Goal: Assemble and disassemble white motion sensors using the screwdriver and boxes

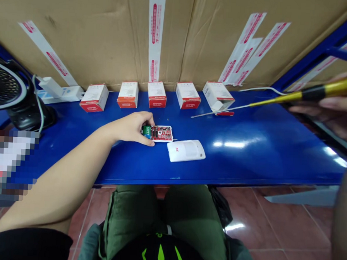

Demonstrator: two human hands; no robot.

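My left hand (129, 127) rests on the blue workbench (247, 161) and grips the edge of a white sensor base holding a red circuit board (158, 133). A green component sits at the board's left end, partly under my fingers. Just right of it lies a white PIR motion sensor cover (186, 151). At the right edge, my right hand (331, 111) is shut around a black-and-yellow screwdriver (323, 89). Its thin shaft reaches left above the bench, its tip well away from the board.
Several white-and-red product boxes (157, 94) stand in a row along the back of the bench, one tipped and open (217, 96). Taped cardboard (94, 36) forms the back wall. A black fan (7, 90) and white power strip (60, 91) sit at left.
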